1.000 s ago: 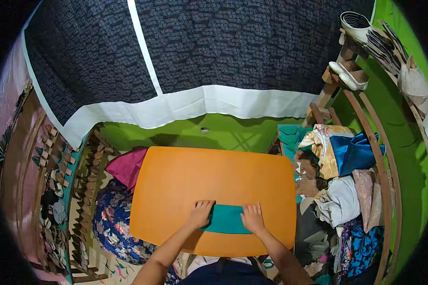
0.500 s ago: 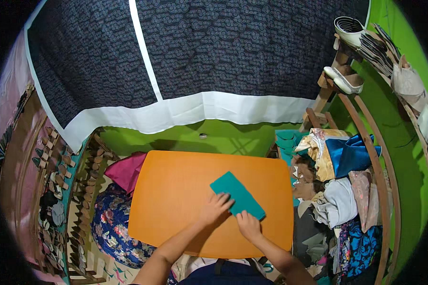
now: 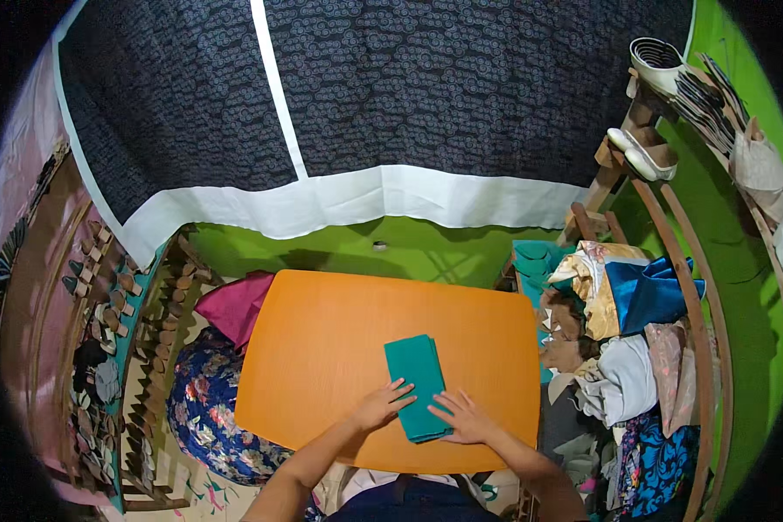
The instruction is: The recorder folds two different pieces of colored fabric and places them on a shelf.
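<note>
Two flat hands press a folded teal cloth on an orange desk.

Nearest, the left hand lies with fingers spread on the cloth's left edge, and the right hand rests open-palmed on its near right corner; neither grip closes around anything, both only press down. The cloth is a narrow teal rectangle, folded in layers, smooth, set slightly askew with its long side running away from the person, at the near middle of the desk. If one palm pushes harder than the other, the layers may well slide apart or the fold twist further, and the smooth desktop could let the whole piece skid. Farther off, a heap of mixed fabrics sits beside the desk's right edge, and a dark patterned curtain hangs behind.
</note>
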Demonstrator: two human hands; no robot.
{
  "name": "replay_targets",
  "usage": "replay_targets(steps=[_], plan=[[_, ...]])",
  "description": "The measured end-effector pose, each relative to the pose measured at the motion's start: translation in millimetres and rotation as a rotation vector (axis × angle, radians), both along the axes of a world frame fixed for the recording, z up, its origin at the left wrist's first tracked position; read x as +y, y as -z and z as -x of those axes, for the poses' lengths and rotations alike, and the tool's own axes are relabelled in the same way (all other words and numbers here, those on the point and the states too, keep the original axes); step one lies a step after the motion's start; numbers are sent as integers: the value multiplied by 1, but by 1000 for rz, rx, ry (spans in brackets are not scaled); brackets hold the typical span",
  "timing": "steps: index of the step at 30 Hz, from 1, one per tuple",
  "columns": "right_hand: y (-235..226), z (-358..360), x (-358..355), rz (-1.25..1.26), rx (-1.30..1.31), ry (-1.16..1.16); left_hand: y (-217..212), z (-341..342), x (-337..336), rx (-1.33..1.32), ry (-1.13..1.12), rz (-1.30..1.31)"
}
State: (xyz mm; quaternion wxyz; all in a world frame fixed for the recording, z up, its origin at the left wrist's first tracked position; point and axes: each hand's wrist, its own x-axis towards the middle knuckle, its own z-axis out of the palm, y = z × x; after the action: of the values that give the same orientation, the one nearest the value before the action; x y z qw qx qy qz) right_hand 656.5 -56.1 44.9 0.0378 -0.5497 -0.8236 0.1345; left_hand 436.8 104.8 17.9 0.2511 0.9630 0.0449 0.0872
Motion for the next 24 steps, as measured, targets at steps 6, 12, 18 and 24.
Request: replay_targets(steps=[6,12,18,24], plan=[[-3,-28,10,-9,99,-65,-1,3,4,-26,-20,43],[20,-38,16,-206,-71,3,-7,6,7,-39,22,59],[17,-19,31,-329,-66,-244,-13,11,2,22,97,69],[26,-13,29,-197,81,-177,0,15,0,-18,84,-27]])
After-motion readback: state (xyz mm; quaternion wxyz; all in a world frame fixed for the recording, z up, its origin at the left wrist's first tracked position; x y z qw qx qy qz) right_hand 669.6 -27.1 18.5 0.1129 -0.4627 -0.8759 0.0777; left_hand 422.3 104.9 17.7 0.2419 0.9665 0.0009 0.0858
